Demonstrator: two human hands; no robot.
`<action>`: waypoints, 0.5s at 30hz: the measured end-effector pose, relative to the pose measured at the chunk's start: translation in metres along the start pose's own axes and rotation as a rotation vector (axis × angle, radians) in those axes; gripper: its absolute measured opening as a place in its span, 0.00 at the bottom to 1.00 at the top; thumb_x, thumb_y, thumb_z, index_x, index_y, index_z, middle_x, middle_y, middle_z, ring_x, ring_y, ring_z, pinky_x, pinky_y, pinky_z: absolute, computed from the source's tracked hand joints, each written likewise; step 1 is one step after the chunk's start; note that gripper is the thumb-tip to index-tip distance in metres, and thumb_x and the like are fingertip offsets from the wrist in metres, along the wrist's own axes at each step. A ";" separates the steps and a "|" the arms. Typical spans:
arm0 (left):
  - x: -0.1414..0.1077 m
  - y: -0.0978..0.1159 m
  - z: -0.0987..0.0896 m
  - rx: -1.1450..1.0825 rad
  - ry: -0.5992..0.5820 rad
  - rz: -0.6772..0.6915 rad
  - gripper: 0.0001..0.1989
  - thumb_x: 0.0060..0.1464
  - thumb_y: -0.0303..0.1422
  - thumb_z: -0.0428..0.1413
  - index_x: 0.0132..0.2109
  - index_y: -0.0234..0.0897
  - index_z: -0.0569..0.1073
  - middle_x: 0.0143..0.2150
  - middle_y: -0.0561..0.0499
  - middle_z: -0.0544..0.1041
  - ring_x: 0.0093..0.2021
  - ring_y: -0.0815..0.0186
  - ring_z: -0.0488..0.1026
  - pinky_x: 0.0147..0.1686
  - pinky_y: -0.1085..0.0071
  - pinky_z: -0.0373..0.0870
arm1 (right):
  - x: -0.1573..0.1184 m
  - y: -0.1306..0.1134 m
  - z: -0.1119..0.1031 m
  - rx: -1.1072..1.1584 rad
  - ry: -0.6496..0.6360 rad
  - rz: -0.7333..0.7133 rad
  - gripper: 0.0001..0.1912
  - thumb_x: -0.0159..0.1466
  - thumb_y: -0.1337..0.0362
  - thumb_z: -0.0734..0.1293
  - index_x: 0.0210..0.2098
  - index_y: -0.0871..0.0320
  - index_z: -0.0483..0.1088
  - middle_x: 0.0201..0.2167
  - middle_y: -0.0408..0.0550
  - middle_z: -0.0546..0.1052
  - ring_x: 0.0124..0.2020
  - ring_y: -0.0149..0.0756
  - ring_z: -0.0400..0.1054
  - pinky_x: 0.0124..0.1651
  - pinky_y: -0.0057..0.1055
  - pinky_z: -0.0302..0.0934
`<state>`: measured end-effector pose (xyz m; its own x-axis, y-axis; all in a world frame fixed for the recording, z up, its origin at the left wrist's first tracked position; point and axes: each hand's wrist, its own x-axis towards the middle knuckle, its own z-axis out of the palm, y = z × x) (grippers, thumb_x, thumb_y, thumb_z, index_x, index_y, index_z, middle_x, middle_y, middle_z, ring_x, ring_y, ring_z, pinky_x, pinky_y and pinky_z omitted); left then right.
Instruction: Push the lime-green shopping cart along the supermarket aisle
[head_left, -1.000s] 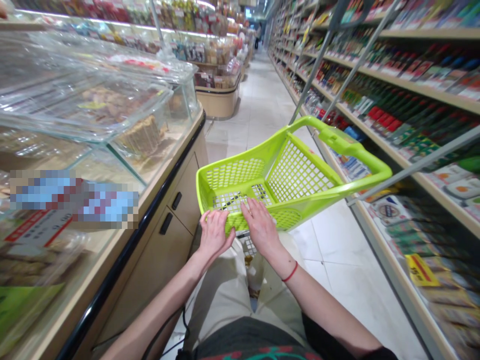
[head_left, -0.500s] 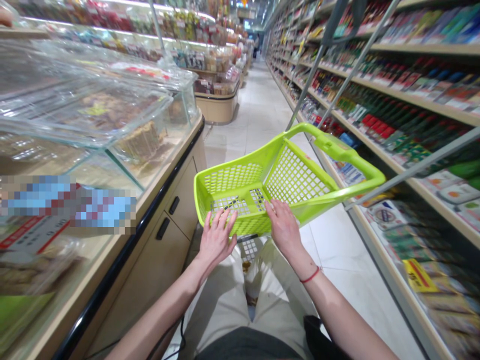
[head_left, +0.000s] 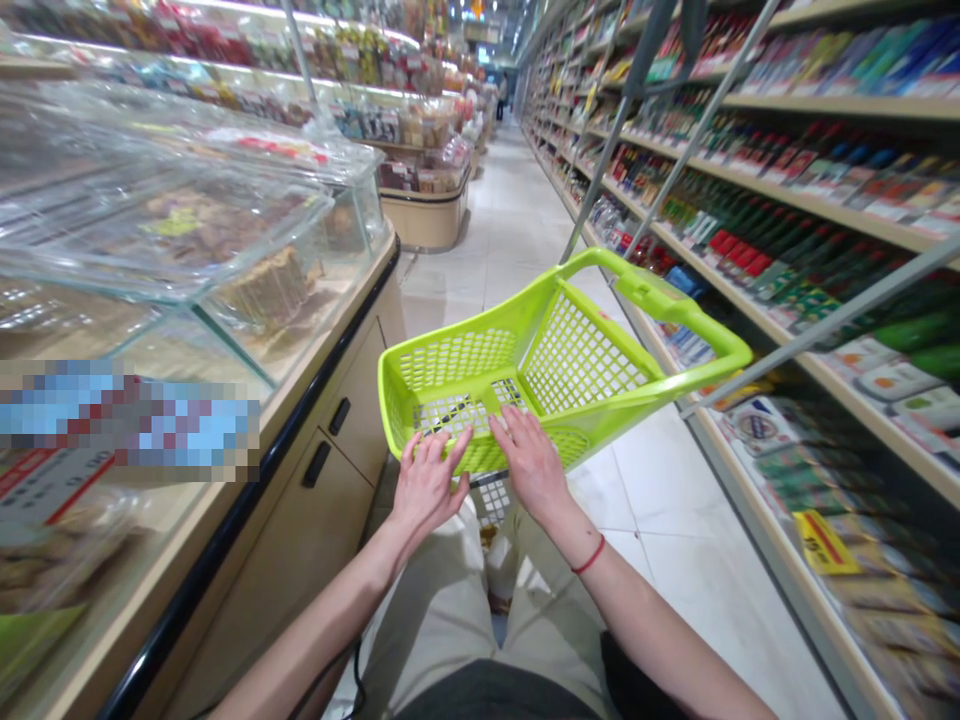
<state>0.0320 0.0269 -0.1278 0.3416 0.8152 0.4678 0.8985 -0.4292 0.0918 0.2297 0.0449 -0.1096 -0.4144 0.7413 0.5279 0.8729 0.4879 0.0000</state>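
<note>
A bright green shopping cart basket with lattice sides stands at an angle in front of me, its handle toward the right. The inside shows only its lattice floor. My left hand hooks bent fingers over the near rim, its thumb on the outer side. Farther right along that rim, my right hand rests with fingers stretched out and slightly apart, tips over the basket. A red string bracelet is on the right wrist. Beneath the hands, a lower lattice basket shows in part.
On the left runs a counter with clear display cases of packaged food. Long product shelves line the right. Between them the tiled aisle stretches away, with a distant person. Grey bars cross near the cart handle.
My right hand has slid left along the near rim, closer to my left hand. The cart and surroundings have shifted slightly left in view. The left hand keeps its place on the rim.
</note>
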 end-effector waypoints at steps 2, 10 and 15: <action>0.000 -0.001 0.001 -0.009 0.002 0.000 0.33 0.57 0.37 0.54 0.68 0.44 0.59 0.52 0.43 0.72 0.54 0.55 0.68 0.64 0.52 0.50 | -0.004 0.018 -0.008 -0.023 -0.017 0.026 0.29 0.63 0.80 0.56 0.63 0.62 0.64 0.63 0.61 0.67 0.68 0.44 0.55 0.67 0.49 0.54; 0.000 0.000 0.004 -0.038 0.005 -0.010 0.33 0.55 0.38 0.55 0.68 0.44 0.60 0.51 0.43 0.71 0.54 0.53 0.67 0.64 0.51 0.49 | -0.010 0.040 -0.012 -0.086 0.034 0.144 0.29 0.63 0.81 0.55 0.62 0.65 0.64 0.63 0.66 0.66 0.70 0.46 0.50 0.67 0.53 0.53; 0.000 0.000 0.002 -0.034 0.002 -0.007 0.33 0.55 0.38 0.55 0.67 0.44 0.61 0.51 0.43 0.70 0.54 0.54 0.67 0.64 0.51 0.48 | -0.003 0.000 0.004 -0.047 0.058 0.065 0.28 0.64 0.80 0.55 0.63 0.66 0.63 0.65 0.65 0.64 0.71 0.45 0.48 0.67 0.51 0.53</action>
<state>0.0323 0.0278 -0.1300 0.3345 0.8174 0.4690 0.8912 -0.4362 0.1246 0.2296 0.0446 -0.1141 -0.3424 0.7420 0.5764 0.9091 0.4166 0.0038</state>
